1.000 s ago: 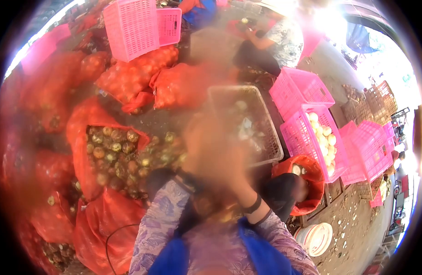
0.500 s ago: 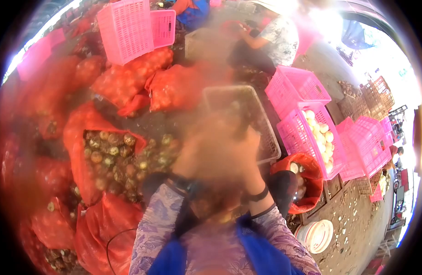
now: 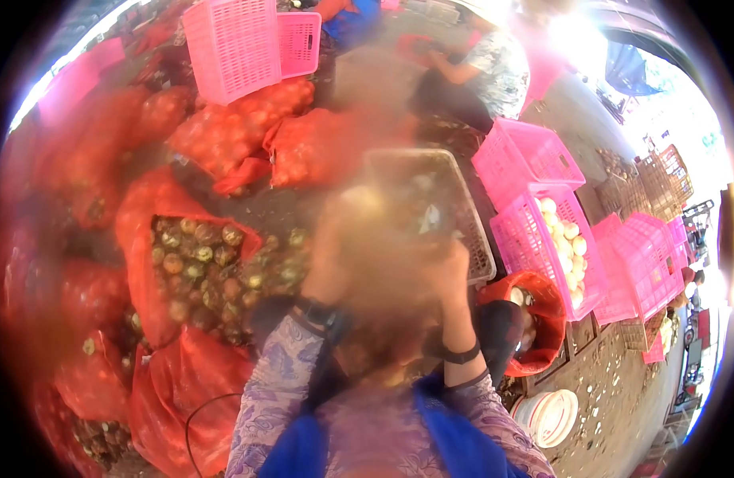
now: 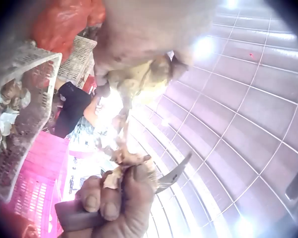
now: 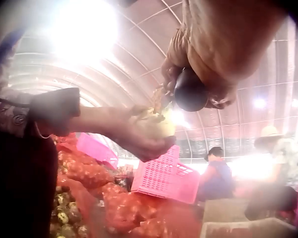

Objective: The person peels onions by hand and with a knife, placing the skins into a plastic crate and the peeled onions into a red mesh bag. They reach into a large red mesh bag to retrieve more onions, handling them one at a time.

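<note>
In the left wrist view, the left hand [image 4: 154, 29] curls round a pale yellow bulb [image 4: 151, 79]. Below it the right hand [image 4: 131, 208] grips a knife by its dark handle [image 4: 74, 215], the short curved blade [image 4: 175, 177] pointing out past the thumb. Loose skin [image 4: 131, 157] hangs between bulb and right thumb, pinched at the thumb. From the right wrist, the bulb [image 5: 161, 124] shows in the left hand [image 5: 121, 130], close beside the right hand [image 5: 218, 49] and the knife handle [image 5: 190, 90]. The head view blurs both hands [image 3: 331, 259].
An opened red sack of unpeeled bulbs [image 3: 195, 267] lies at left among other red sacks [image 3: 239, 127]. Ahead stands a pale crate [image 3: 478, 231] with scraps. Right are pink crates [image 3: 514, 231], one with white bulbs [image 3: 566, 247], a red-lined container [image 3: 546, 319] and a white bucket [image 3: 554, 418].
The hands, close together over the lap before, are now farther apart in the head view. The right hand has moved slightly right; a pale bulb now shows at the left hand.
</note>
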Available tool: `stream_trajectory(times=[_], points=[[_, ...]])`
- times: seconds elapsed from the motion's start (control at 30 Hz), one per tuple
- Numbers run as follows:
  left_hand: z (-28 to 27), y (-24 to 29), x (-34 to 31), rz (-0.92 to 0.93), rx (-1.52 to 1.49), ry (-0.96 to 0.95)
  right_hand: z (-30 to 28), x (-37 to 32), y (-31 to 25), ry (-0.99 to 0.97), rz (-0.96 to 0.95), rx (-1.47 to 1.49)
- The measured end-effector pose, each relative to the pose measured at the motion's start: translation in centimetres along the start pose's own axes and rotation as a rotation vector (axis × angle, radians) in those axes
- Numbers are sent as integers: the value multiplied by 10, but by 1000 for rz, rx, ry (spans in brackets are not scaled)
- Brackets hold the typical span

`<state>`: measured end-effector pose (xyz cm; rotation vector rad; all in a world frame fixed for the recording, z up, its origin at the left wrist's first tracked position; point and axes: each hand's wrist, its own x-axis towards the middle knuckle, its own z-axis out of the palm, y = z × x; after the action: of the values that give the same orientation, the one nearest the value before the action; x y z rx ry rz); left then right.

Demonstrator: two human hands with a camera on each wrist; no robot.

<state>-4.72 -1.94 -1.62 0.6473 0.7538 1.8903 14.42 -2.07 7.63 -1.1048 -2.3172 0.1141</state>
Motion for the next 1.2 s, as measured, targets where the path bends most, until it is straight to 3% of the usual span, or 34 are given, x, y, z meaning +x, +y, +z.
stream_trajectory(times=[0.07,0.1,0.17,0.2,0.27,0.3,0.37,0.4,0.47,0.5,0.57,0.6,0.67,0.7,0.77,0.9,1.1,1.17,1.2], points=[[1,-7,2,441,639,51,22,0,39,122,335,651],[1,-9,6,442,639,51,23,1,45,122,334,651],[3,-14,13,35,-291,210,20,10,51,257,460,574],[16,2,7,33,-291,207,20,12,52,260,462,573],[38,30,-4,-219,-390,224,19,16,52,359,55,314],[36,26,-4,-222,-389,220,21,16,46,363,57,311],[25,17,-8,-292,-398,91,31,12,18,182,348,483],[26,17,-16,-293,-398,92,18,9,-4,181,349,483],[30,17,-29,96,116,-171,-19,3,-48,117,56,182],[26,12,-23,92,117,-171,-7,1,-45,115,59,183],[21,7,-8,-373,-476,63,47,-9,-19,52,53,12],[25,9,-15,-375,-476,62,77,-13,-3,22,48,-74],[59,40,-38,-125,-147,-116,104,-14,11,-38,35,-246],[50,31,-32,-126,-148,-117,107,-16,12,-50,42,-254],[34,18,-16,-352,-339,15,107,-17,13,-62,43,-229],[48,25,-32,-433,-423,91,108,-18,17,-81,46,-177],[45,16,-23,-321,-377,54,108,-23,23,-85,32,-102],[35,-2,-12,-125,-243,115,104,-26,21,-71,17,-78],[38,1,-12,-129,-241,110,90,-24,12,-68,23,-78]])
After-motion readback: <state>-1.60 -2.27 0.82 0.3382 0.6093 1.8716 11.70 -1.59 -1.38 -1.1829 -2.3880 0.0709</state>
